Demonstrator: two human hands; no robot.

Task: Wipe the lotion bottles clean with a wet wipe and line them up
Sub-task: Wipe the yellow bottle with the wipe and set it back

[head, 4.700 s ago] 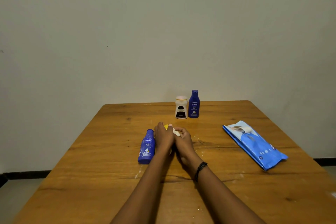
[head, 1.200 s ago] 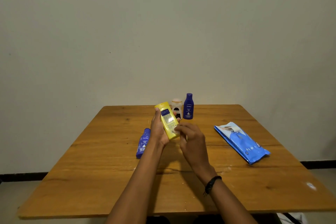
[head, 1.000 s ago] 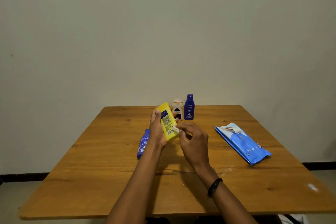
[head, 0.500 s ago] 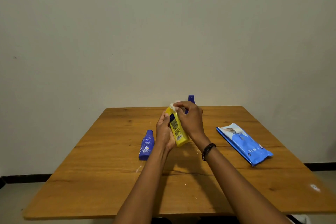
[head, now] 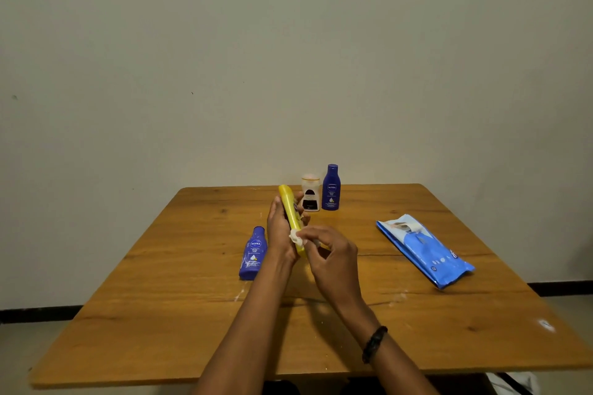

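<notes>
step: wiping the yellow bottle [head: 290, 211], held off the counter [head: 179, 292], cap end tilted away
left hand [head: 279, 234]: fingers wrapped round the bottle body
right hand [head: 330, 258]: fingers pinching the wet wipe [head: 296, 235] against the bottle's lower part
do it well: firm left grip, turn the bottle so every side meets the wipe, cover cap and base
other bottles: blue bottle [head: 253, 254] lying just left of the hands; white bottle [head: 310, 192] and second blue bottle [head: 330, 187] upright, side by side at the far edge
wipe pack [head: 423, 250]: right side, flap looks open
progress: likely two left to line up
</notes>
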